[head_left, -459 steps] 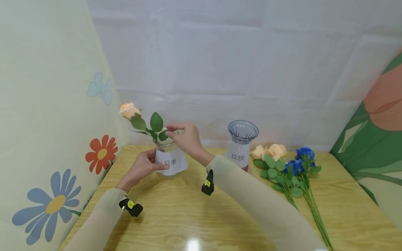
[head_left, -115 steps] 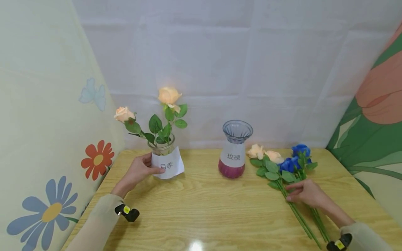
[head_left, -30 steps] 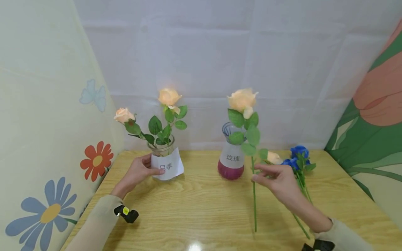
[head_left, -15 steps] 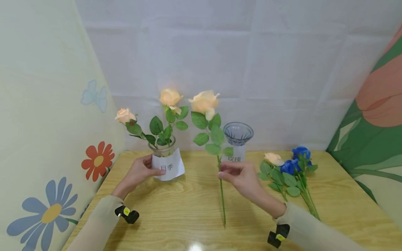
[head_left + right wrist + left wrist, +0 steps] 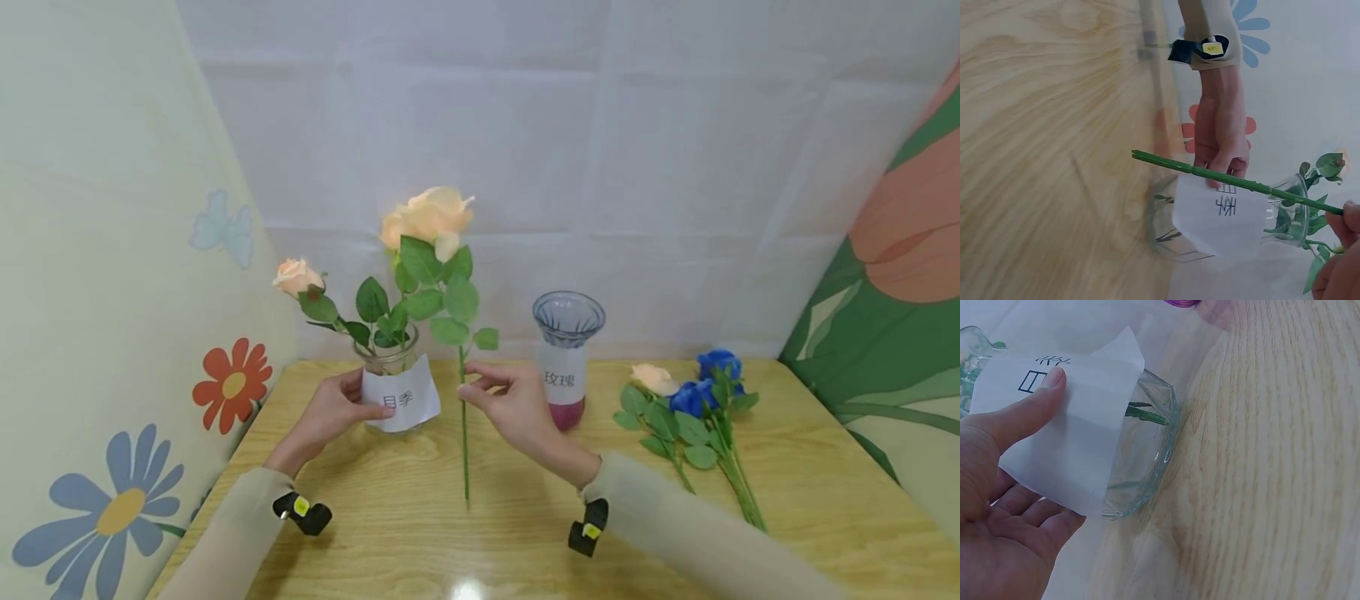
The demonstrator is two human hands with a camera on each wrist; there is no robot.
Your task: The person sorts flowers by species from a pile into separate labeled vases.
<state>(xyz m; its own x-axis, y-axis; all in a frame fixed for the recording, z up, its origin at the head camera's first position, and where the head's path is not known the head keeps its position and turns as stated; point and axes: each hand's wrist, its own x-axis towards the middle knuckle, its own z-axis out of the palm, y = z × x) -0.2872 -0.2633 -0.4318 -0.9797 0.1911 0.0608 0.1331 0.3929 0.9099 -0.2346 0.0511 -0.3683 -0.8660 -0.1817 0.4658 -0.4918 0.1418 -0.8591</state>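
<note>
My left hand (image 5: 330, 412) holds a clear glass vase (image 5: 1141, 450), thumb pressed on its white paper label (image 5: 411, 393) and fingers behind it. Two peach roses stand in this vase; one peach rose (image 5: 298, 277) leans left, while the other is partly covered. Just right of the vase, my right hand (image 5: 521, 408) pinches the green stem (image 5: 1210, 176) of another peach rose (image 5: 441, 215) between thumb and fingers. That rose is upright, its bloom overlapping the one behind and its bare stem end hanging in front of the table, outside the vase.
A blue-rimmed glass vase (image 5: 568, 321) with a pink base and a label stands right of my right hand. Farther right, a peach rose (image 5: 654, 380) and blue roses (image 5: 693, 398) lie on the wooden table (image 5: 525, 542). A white cloth (image 5: 480, 133) hangs behind.
The vase under my left hand has gained a second rose since the oldest frame. My right hand has lifted another peach rose from the pile and carried it left to the vase.
</note>
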